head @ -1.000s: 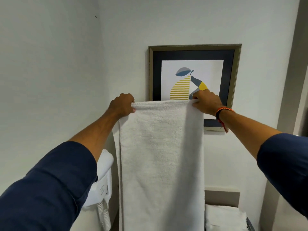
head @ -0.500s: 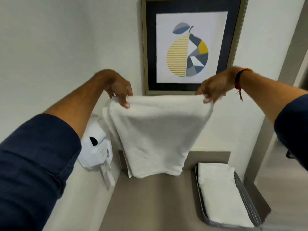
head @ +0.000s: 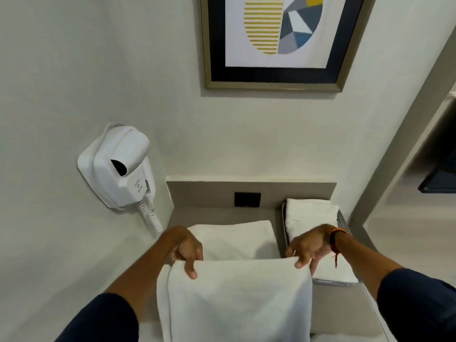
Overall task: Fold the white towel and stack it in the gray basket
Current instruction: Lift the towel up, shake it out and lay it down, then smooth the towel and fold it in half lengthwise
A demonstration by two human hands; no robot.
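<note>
The white towel hangs doubled from both hands low over the grey counter, and its far part lies flat on the counter behind the held edge. My left hand pinches the top left corner. My right hand pinches the top right corner and wears an orange wrist band. The gray basket stands at the counter's right, against the back panel, with a folded white towel lying inside it. My right hand covers part of the basket.
A white wall-mounted hair dryer with a coiled cord hangs on the left wall. A framed pear picture hangs above the counter. A dark socket plate sits in the back panel. The counter edge drops off at the right.
Both hands have come down from picture height to just above the counter, bringing the towel's held edge down. The towel's lower part now lies on the counter. The view has tilted downward.
</note>
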